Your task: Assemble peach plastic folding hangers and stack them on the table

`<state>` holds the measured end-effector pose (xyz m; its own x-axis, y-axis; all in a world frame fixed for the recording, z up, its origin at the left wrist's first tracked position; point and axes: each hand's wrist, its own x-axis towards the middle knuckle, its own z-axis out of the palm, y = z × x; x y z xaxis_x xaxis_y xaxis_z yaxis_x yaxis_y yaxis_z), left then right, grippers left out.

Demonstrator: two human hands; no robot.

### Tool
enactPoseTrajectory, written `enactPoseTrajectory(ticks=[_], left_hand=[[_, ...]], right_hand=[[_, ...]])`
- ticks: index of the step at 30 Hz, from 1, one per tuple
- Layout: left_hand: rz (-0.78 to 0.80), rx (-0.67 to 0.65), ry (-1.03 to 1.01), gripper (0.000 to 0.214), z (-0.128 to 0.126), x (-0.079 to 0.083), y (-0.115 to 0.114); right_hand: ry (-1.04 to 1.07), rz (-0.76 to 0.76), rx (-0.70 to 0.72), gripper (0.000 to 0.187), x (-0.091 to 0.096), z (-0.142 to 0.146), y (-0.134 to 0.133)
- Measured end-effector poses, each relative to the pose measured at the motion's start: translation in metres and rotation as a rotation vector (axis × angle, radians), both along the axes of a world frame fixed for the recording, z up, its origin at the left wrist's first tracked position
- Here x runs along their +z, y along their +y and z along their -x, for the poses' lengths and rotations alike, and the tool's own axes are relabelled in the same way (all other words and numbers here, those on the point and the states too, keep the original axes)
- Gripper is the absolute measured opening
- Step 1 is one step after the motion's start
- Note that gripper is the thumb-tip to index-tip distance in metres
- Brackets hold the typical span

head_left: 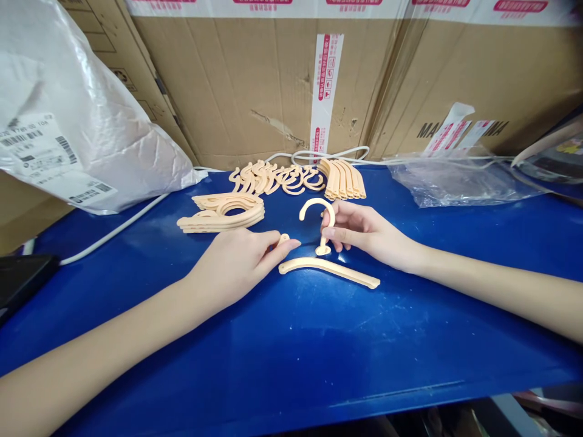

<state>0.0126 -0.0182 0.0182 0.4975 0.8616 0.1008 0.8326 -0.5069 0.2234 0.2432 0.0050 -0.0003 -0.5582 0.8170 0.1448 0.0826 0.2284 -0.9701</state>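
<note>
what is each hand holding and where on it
The right hand pinches the peach hook by its straight stem, just above the base. The left hand pinches a small peach piece, only its rounded end showing.

Peach plastic hook (314,201) stands upright, just behind the curved hanger arm (328,267) lying flat mid-table. A small peach piece (283,238) is pinched just left of both.

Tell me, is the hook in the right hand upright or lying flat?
Upright: the right hand holds the hook, curve on top, round foot pointing down above the flat-lying hanger bar.
</note>
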Motion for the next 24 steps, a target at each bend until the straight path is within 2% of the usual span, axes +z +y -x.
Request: enactPoseTrajectory(ticks=[4, 8, 13, 17, 21, 24], left_hand=[[-0.098, -0.11, 0.002, 0.052, 0.003, -0.006, 0.0], [-0.167, -0.152, 0.031, 0.05, 0.002, -0.01, -0.004], [-0.04, -0.277, -0.05, 0.043, -0.001, -0.008, -0.01], [0.008, -0.228, -0.104, 0.033, -0.001, -0.008, -0.01], [-0.058, -0.232, -0.124, 0.017, 0.0, -0.011, -0.008], [-0.093, -0.218, -0.12, 0.018, 0.0, -0.011, -0.007]], right_hand=[[-0.01, -0.02, -0.061, 0.02, 0.001, 0.001, -0.001], [-0.008, -0.014, -0.06, 0.019, 0.002, 0.001, -0.001], [0.034, 0.001, -0.041, 0.015, 0.002, 0.0, 0.0], [0.092, 0.046, -0.026, 0.018, 0.0, -0.001, 0.001], [0.088, 0.056, -0.071, 0.023, -0.001, -0.002, 0.002], [0.1, 0.076, -0.108, 0.026, 0.0, -0.002, 0.002]])
